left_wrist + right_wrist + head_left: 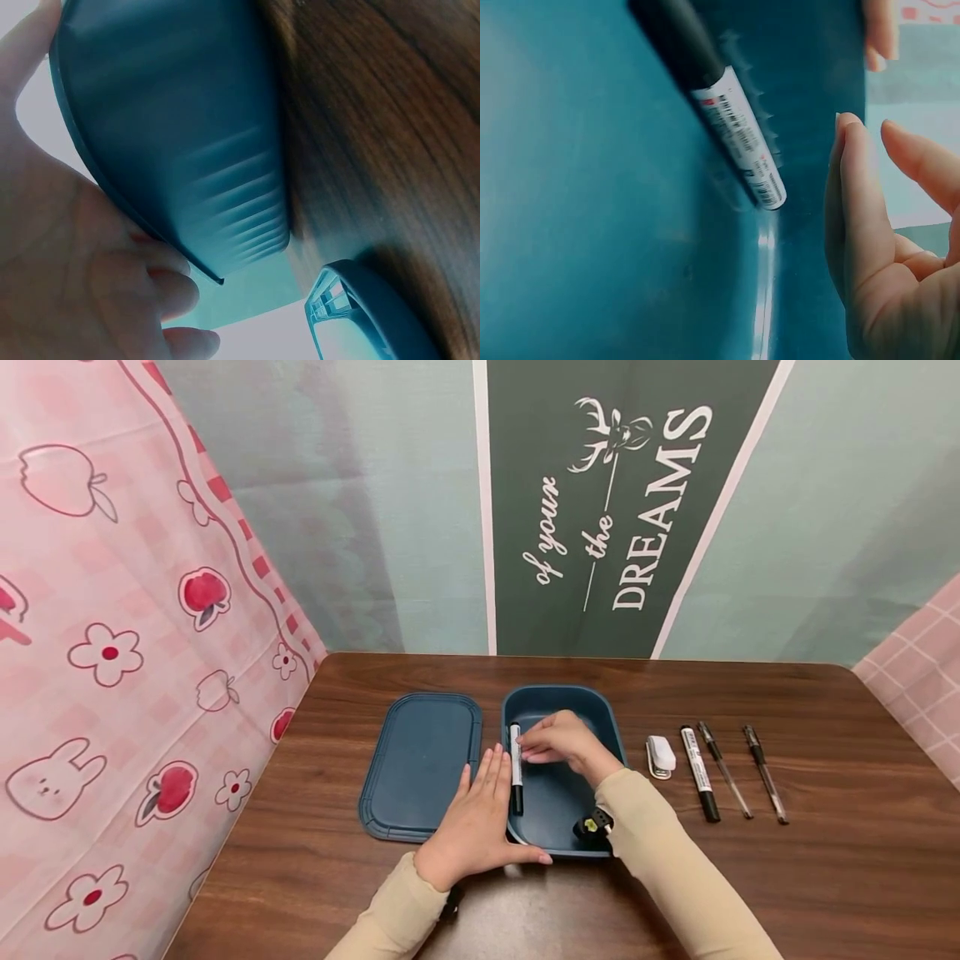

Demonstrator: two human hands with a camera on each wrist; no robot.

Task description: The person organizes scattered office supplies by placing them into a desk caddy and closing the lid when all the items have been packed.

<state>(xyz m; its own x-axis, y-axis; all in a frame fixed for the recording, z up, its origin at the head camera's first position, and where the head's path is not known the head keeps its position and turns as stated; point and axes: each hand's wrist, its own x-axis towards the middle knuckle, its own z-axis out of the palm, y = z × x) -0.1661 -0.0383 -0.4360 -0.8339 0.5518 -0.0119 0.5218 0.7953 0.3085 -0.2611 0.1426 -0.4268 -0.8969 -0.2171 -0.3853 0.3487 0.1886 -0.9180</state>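
Observation:
A dark blue box [564, 697] stands open in the middle of the wooden table. A black and white marker [516, 768] lies inside it along the left wall. My right hand [542, 747] hovers in the box just right of the marker. In the right wrist view its fingers [859, 202] are straight and apart from the marker [739, 139]. My left hand [476, 818] lies flat on the table against the box's left side, with the thumb along the front rim. The left wrist view shows that hand [75, 277] touching the box wall [172, 135].
The box's blue lid [420, 764] lies flat to the left of the box. Right of the box lie a small white item [661, 756], another marker [699, 772] and two pens [723, 768] [765, 772]. A pink curtain [112, 652] borders the table's left edge.

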